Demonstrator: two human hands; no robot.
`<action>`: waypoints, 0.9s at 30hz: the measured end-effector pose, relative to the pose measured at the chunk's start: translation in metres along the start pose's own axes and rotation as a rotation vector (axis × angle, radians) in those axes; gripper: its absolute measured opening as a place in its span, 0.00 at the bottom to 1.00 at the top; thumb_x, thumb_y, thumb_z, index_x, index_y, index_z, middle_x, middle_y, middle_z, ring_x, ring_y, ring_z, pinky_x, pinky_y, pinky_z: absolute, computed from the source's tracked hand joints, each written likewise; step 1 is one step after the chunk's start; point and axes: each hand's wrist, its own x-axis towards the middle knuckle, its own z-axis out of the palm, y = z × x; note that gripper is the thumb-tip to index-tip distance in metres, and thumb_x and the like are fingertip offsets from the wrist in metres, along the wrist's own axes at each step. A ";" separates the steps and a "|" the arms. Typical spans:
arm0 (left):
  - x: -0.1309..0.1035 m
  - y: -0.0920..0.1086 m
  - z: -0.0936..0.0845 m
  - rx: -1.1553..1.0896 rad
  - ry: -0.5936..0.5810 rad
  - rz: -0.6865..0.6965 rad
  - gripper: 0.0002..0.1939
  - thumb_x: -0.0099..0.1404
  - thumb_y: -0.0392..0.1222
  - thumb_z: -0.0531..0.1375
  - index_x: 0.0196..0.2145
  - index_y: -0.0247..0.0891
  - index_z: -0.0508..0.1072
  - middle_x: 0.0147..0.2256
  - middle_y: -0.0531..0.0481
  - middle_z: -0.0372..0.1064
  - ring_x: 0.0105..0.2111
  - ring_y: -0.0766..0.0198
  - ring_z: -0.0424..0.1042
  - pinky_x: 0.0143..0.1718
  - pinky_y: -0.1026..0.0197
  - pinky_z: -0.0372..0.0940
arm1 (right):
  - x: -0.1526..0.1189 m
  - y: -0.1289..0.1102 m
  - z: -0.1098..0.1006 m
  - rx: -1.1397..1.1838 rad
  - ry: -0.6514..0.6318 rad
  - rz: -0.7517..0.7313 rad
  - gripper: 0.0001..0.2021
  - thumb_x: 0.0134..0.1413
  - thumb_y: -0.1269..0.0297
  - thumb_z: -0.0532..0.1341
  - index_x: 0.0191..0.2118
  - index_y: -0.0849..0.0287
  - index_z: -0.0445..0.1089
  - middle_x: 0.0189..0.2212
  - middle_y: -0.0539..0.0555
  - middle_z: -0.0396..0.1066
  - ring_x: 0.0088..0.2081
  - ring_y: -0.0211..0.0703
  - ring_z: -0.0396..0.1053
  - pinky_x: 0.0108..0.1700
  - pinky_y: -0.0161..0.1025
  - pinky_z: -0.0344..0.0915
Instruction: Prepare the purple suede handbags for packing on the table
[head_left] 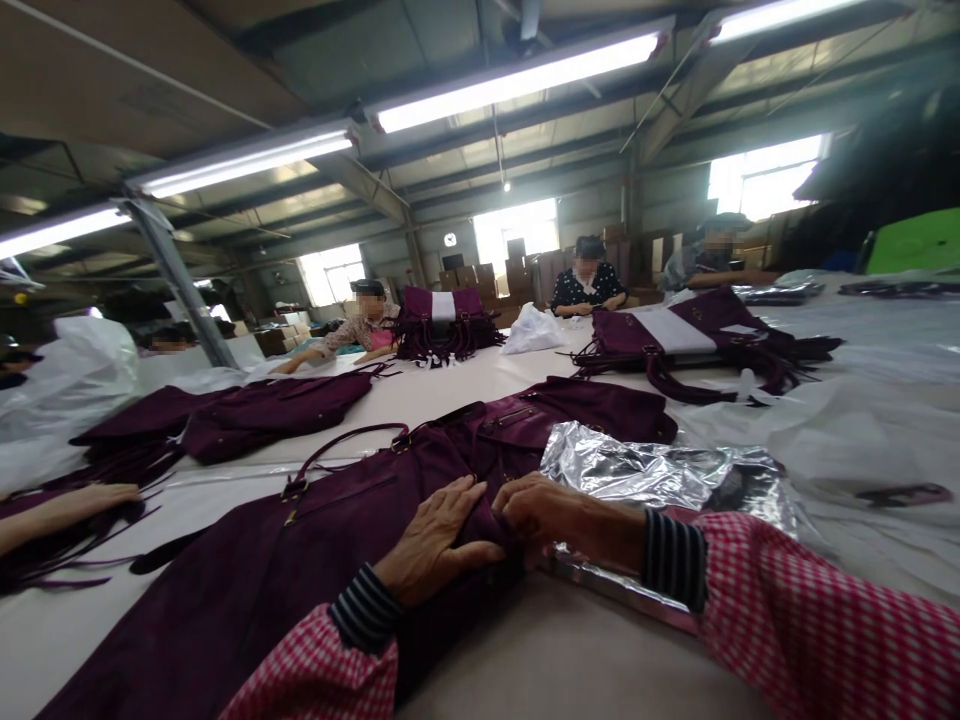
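Observation:
Before me on the table lies a dark purple handbag, spread flat, with a looped handle and metal zips. My left hand rests on its fabric, palm down and fingers stretched out. Beside it, my right hand has its fingers curled and closed on the bag's fabric; the fingertips are partly hidden. Another purple bag piece with a zip lies just beyond my hands. Under and past my right forearm is a crumpled, shiny silver plastic bag.
A co-worker's hand rests on purple fringe at the left. More purple bags lie beyond it. Stacked bags with white wraps stand farther back, near several seated people. Clear plastic sheeting covers the right side.

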 end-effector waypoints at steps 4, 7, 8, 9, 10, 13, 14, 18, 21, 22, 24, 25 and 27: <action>-0.002 0.006 -0.001 0.010 0.023 0.021 0.47 0.62 0.71 0.59 0.70 0.44 0.54 0.72 0.41 0.44 0.72 0.43 0.43 0.71 0.36 0.40 | -0.003 -0.002 0.011 -0.230 0.048 -0.052 0.19 0.54 0.48 0.63 0.26 0.59 0.66 0.23 0.47 0.60 0.25 0.37 0.64 0.24 0.33 0.64; -0.003 0.006 -0.003 -0.035 0.023 0.021 0.50 0.59 0.71 0.62 0.70 0.44 0.54 0.72 0.41 0.43 0.72 0.42 0.41 0.71 0.36 0.40 | -0.001 0.004 0.019 -0.366 0.133 -0.098 0.15 0.57 0.55 0.62 0.24 0.58 0.64 0.23 0.47 0.61 0.25 0.37 0.63 0.24 0.33 0.59; -0.004 0.005 -0.003 -0.065 0.020 0.022 0.51 0.58 0.71 0.62 0.71 0.45 0.53 0.72 0.41 0.42 0.72 0.42 0.40 0.71 0.36 0.39 | -0.001 0.008 0.022 -0.396 0.175 -0.114 0.15 0.57 0.58 0.61 0.23 0.57 0.63 0.23 0.47 0.61 0.25 0.37 0.63 0.24 0.34 0.58; -0.004 0.003 -0.004 -0.103 0.020 0.026 0.50 0.59 0.71 0.61 0.71 0.45 0.53 0.73 0.43 0.41 0.72 0.43 0.40 0.71 0.37 0.39 | -0.002 0.011 0.024 -0.430 0.221 -0.130 0.14 0.57 0.61 0.61 0.23 0.57 0.61 0.22 0.47 0.60 0.26 0.37 0.61 0.26 0.35 0.57; -0.005 0.001 -0.004 -0.146 0.028 0.032 0.46 0.62 0.70 0.59 0.70 0.46 0.54 0.73 0.44 0.41 0.72 0.45 0.40 0.72 0.38 0.38 | -0.004 0.015 0.027 -0.478 0.272 -0.150 0.15 0.58 0.62 0.60 0.22 0.57 0.60 0.22 0.47 0.60 0.27 0.37 0.61 0.28 0.35 0.57; -0.003 -0.006 -0.001 -0.226 0.097 0.028 0.34 0.71 0.64 0.49 0.69 0.47 0.57 0.72 0.48 0.46 0.71 0.53 0.45 0.72 0.44 0.40 | -0.011 0.026 0.033 -0.673 0.394 -0.248 0.13 0.60 0.64 0.61 0.25 0.58 0.61 0.29 0.49 0.64 0.34 0.41 0.64 0.39 0.38 0.60; -0.001 -0.009 0.001 -0.221 0.123 0.023 0.33 0.72 0.62 0.49 0.68 0.46 0.59 0.71 0.48 0.49 0.71 0.54 0.47 0.72 0.45 0.41 | -0.013 0.031 0.034 -0.730 0.420 -0.281 0.11 0.61 0.64 0.60 0.27 0.58 0.63 0.33 0.50 0.66 0.38 0.42 0.65 0.43 0.39 0.61; 0.004 -0.014 0.002 -0.138 0.163 0.014 0.33 0.70 0.59 0.55 0.67 0.42 0.61 0.70 0.46 0.52 0.70 0.54 0.51 0.72 0.47 0.46 | -0.013 0.049 0.038 -0.851 0.436 -0.305 0.06 0.65 0.65 0.58 0.34 0.58 0.67 0.39 0.54 0.68 0.43 0.47 0.68 0.48 0.43 0.62; -0.002 -0.007 -0.005 -0.040 0.165 -0.059 0.33 0.69 0.57 0.57 0.66 0.41 0.63 0.68 0.44 0.56 0.68 0.51 0.54 0.71 0.45 0.49 | -0.008 0.059 0.037 -0.838 0.466 -0.352 0.05 0.63 0.67 0.59 0.44 0.58 0.67 0.44 0.57 0.69 0.47 0.49 0.68 0.51 0.44 0.62; -0.007 -0.001 -0.007 0.003 0.170 -0.097 0.32 0.68 0.57 0.58 0.65 0.41 0.64 0.66 0.44 0.59 0.67 0.51 0.57 0.70 0.45 0.51 | -0.007 0.061 0.037 -0.810 0.478 -0.369 0.09 0.61 0.68 0.59 0.47 0.58 0.66 0.45 0.58 0.69 0.47 0.49 0.68 0.52 0.44 0.62; -0.021 0.012 -0.004 0.083 0.180 -0.147 0.30 0.69 0.57 0.58 0.64 0.44 0.64 0.65 0.45 0.63 0.66 0.51 0.60 0.68 0.46 0.55 | -0.004 0.060 0.034 -0.748 0.481 -0.364 0.10 0.59 0.67 0.60 0.46 0.58 0.65 0.43 0.56 0.70 0.44 0.48 0.68 0.50 0.43 0.62; -0.029 0.019 0.000 0.126 0.194 -0.151 0.29 0.70 0.57 0.56 0.65 0.45 0.64 0.65 0.46 0.62 0.66 0.52 0.60 0.68 0.47 0.56 | -0.003 0.058 0.032 -0.724 0.475 -0.342 0.07 0.59 0.67 0.61 0.43 0.58 0.66 0.41 0.55 0.70 0.42 0.47 0.68 0.48 0.42 0.61; -0.044 0.030 0.014 0.231 0.238 -0.126 0.28 0.73 0.56 0.53 0.66 0.47 0.61 0.67 0.47 0.59 0.67 0.53 0.58 0.67 0.47 0.57 | -0.002 0.052 0.029 -0.683 0.443 -0.297 0.04 0.57 0.66 0.61 0.37 0.58 0.65 0.35 0.52 0.68 0.38 0.44 0.66 0.43 0.40 0.60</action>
